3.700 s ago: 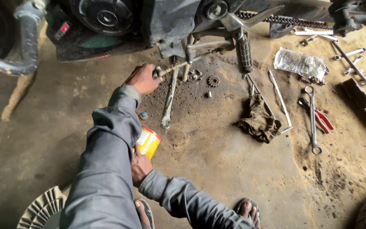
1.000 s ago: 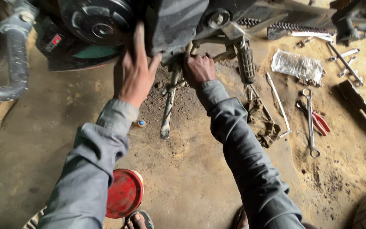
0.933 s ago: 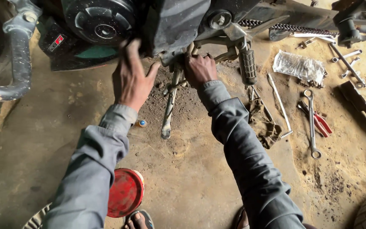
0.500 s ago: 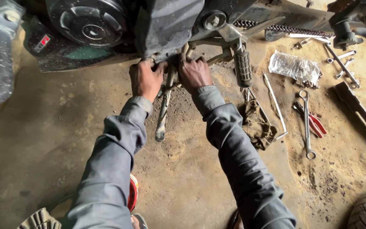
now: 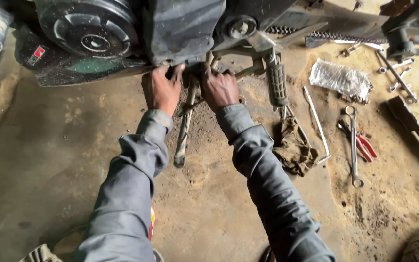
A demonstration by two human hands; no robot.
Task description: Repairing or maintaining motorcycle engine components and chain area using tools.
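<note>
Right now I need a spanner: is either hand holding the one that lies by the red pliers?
No, the spanner lies alone on the floor while the left hand and right hand are both up under the motorcycle.

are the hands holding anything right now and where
Both grip the underside of the motorcycle: the left hand on the lower edge of the dark engine cover, the right hand beside it; exact part hidden.
</note>
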